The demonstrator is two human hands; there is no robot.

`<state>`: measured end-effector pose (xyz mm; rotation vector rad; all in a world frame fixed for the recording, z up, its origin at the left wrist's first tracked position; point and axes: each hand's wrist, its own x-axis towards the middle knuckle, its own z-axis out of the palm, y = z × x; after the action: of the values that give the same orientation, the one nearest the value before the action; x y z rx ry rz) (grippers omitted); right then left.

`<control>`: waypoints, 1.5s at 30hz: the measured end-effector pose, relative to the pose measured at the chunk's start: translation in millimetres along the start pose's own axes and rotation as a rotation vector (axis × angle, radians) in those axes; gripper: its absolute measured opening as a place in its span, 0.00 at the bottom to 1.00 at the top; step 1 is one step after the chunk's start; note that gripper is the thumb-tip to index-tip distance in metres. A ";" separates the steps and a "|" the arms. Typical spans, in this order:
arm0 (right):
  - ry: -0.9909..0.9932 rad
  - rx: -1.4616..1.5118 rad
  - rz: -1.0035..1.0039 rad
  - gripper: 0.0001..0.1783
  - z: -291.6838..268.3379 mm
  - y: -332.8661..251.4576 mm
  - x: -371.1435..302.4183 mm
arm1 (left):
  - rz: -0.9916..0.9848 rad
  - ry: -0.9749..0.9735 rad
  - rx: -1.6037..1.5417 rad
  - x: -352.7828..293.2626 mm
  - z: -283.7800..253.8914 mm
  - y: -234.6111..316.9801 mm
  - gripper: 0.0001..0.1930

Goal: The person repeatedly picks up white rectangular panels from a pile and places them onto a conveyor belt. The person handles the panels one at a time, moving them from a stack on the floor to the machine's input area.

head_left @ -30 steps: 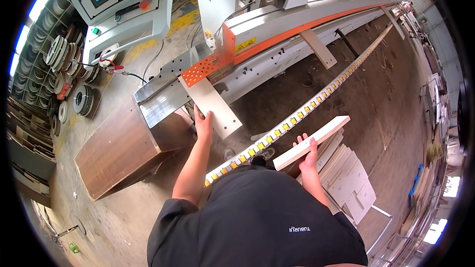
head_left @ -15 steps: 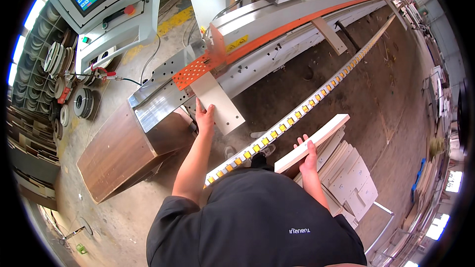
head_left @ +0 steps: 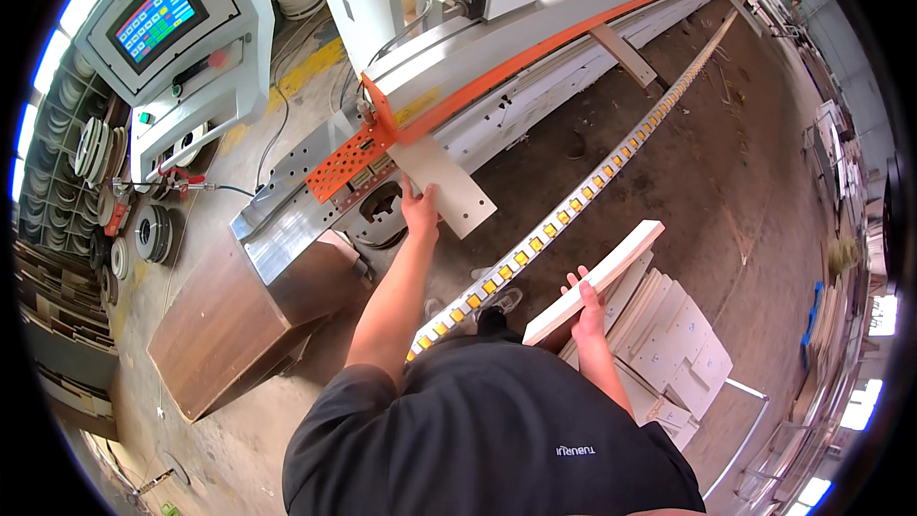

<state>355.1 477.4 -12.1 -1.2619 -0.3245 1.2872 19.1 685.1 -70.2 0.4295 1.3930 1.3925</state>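
My left hand [head_left: 419, 210] is at the near-left edge of a pale flat panel [head_left: 447, 189], its thumb by the top face and its fingers along the edge. The panel has small round holes near its near end, and its far end goes in under the machine's orange guide rail [head_left: 497, 81]. To the right, my right hand [head_left: 586, 310] grips a long pale board [head_left: 597, 281] held tilted on its edge, the thumb on the near side and fingertips showing beyond it.
A roller track with yellow rollers [head_left: 535, 244] runs diagonally between my hands. Below my right hand sits a stack of pale panels [head_left: 673, 339]. A perforated orange plate [head_left: 349, 162], a control console [head_left: 172, 29] and a brown wooden box [head_left: 220, 325] stand left.
The pale panel has slid rightward along the orange rail, and my left hand has moved with it. My right hand still holds the board in about the same place.
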 end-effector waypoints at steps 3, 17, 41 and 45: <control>0.029 -0.002 -0.012 0.48 -9.6 -1.0 -9.8 | -0.096 -0.077 0.021 -0.1 26.3 5.9 0.43; -0.035 -0.037 -0.204 0.52 48.3 6.9 -16.2 | 0.545 -1.177 0.863 -230.4 38.0 18.1 0.36; -0.196 -1.157 -1.094 0.33 145.6 -67.5 -32.4 | 0.509 -0.580 0.971 -197.6 -123.0 59.4 0.16; -0.154 -1.369 -0.540 0.25 64.6 -28.3 1.1 | 0.303 -0.525 0.820 -184.3 -136.5 61.9 0.16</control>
<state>319.9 517.3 34.2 -1.9465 -1.7230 0.5828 -53.0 480.1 25.7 1.4746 1.4274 0.7710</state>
